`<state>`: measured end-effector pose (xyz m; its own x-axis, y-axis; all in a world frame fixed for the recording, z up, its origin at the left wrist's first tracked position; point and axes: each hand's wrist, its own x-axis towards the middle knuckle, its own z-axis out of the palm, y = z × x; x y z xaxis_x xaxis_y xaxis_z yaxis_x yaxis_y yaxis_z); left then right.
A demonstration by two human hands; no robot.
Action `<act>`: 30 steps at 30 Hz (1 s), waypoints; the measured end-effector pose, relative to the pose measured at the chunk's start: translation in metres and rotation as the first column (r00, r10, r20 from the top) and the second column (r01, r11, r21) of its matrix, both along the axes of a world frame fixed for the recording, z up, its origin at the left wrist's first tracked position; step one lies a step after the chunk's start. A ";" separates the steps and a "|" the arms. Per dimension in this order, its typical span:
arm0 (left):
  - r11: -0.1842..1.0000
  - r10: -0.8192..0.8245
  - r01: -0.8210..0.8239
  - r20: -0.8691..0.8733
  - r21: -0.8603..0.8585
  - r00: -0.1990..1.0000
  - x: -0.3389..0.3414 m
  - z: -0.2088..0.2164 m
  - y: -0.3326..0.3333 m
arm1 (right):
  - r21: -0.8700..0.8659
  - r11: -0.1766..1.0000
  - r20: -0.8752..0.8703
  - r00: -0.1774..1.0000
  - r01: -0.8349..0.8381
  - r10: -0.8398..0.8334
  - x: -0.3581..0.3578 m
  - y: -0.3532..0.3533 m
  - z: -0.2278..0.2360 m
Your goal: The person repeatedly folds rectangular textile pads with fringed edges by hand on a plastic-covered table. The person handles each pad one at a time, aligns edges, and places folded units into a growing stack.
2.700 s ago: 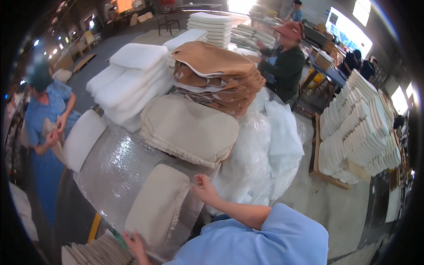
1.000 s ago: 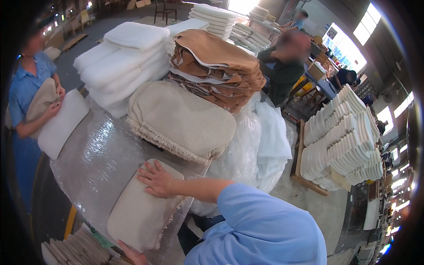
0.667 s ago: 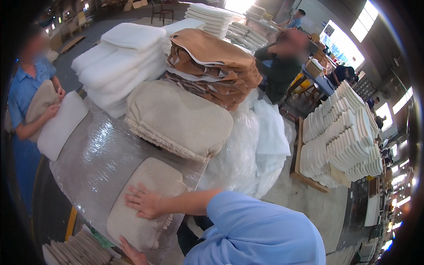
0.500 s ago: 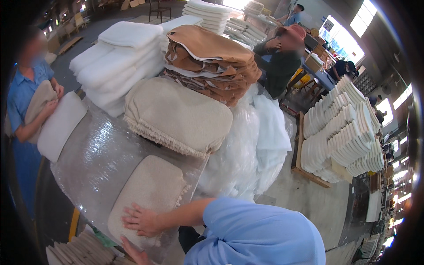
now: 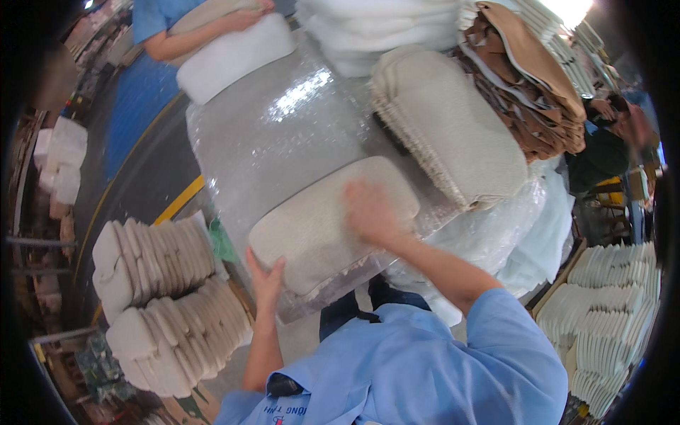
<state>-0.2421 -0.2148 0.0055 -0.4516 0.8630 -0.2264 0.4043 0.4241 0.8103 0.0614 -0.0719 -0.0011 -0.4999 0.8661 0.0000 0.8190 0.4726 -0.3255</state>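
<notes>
A beige fabric-covered pad [image 5: 319, 223] with a frayed near edge lies flat on the plastic-covered table [image 5: 283, 152] in front of me. My left hand [image 5: 266, 280] is at the pad's left end, thumb and fingers spread apart against its rim. My right hand [image 5: 372, 212] is over the right half of the pad, smeared by motion, so its fingers are not clear. Beyond it, to the right, lies a stack of beige fabric covers [image 5: 453, 127] with fringed edges.
White padding sheets [image 5: 382, 28] and brown covers [image 5: 531, 78] are piled at the far side. A co-worker's arm [image 5: 205, 35] rests by a white pad [image 5: 237, 57]. Finished-looking beige pads [image 5: 163, 312] stand in rows at left; white pads [image 5: 602, 312] stand at right.
The view has swung left and down. My left hand has come up to the pad's left end. My right hand, flat on the pad before, is now blurred over its right half.
</notes>
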 end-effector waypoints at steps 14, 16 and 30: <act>0.935 -0.354 0.297 -0.553 -0.193 0.754 0.020 -0.002 0.038 | 0.013 0.872 -0.077 0.869 -0.489 0.488 -0.091 -0.085 -0.011; 0.916 -0.395 0.331 -0.652 -0.226 0.647 0.029 -0.003 0.055 | 0.002 0.875 -0.100 0.871 -0.484 0.482 -0.070 -0.087 -0.019; 0.790 -0.563 0.573 -0.626 -0.218 0.540 0.087 -0.002 -0.026 | -0.022 0.978 0.055 0.977 -0.205 0.206 0.011 -0.080 -0.003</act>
<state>-0.1552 -0.2410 0.0031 0.1109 0.9910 -0.0746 0.9612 -0.0878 0.2616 0.0720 -0.1515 -0.0042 -0.6660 0.7445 -0.0466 0.7222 0.6279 -0.2900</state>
